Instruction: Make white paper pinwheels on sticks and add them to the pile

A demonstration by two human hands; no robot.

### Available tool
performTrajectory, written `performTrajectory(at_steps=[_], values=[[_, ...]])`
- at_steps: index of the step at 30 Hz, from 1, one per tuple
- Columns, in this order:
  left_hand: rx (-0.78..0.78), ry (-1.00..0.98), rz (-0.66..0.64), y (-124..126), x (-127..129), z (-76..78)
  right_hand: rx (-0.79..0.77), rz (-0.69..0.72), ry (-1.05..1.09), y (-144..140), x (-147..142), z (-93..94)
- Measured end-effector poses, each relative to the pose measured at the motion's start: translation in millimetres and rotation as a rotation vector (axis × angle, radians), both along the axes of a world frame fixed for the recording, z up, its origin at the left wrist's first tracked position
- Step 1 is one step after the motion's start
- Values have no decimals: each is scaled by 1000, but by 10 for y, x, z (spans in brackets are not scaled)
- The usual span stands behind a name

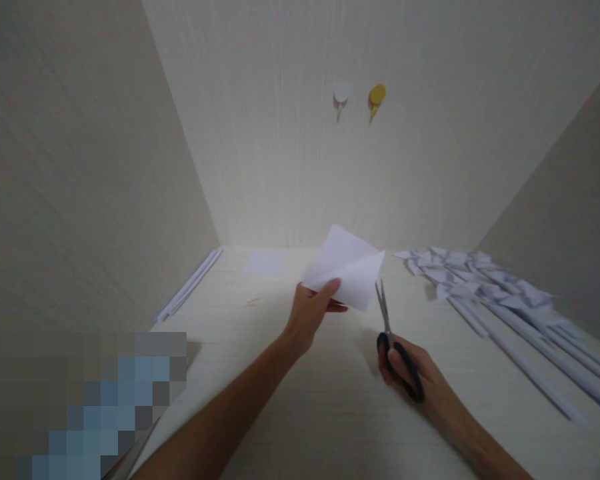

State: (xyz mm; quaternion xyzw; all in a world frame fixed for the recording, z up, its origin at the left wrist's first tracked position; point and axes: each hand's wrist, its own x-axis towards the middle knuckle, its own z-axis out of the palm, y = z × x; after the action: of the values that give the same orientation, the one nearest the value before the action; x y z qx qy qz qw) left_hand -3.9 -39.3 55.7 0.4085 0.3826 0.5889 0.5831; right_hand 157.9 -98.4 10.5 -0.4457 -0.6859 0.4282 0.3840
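Observation:
My left hand point(316, 308) pinches a square sheet of white paper point(347, 267) by its lower left edge, thumb on top, holding it above the table. A diagonal crease runs across the sheet. In my right hand point(413, 363) is a pair of scissors point(386, 310) with black handles, the fingers in the loops. Their blades point away from me, slightly parted, just right of the paper's right corner and apart from it. Another white paper sheet point(264, 263) lies flat on the table behind my left hand.
Several folded paper pinwheels point(475, 277) on rolled paper sticks point(525, 373) lie on the right of the pale table point(280, 413). More paper rolls point(187, 287) lie along the left edge. A white hook point(341, 95) and a yellow hook point(377, 95) are on the back wall. A blurred patch covers the lower left.

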Motion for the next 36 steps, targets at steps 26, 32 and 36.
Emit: performTrajectory(at_steps=[26,32,36], values=[[-23,-2,-52,30,-28,23,-45,109,-99,-7,-14,-19],[-13,4,-40,25,-26,15,-56,126,-96,-7,-10,-33],[-5,1,-49,21,-27,20,-65,104,-105,-16,-24,-9]])
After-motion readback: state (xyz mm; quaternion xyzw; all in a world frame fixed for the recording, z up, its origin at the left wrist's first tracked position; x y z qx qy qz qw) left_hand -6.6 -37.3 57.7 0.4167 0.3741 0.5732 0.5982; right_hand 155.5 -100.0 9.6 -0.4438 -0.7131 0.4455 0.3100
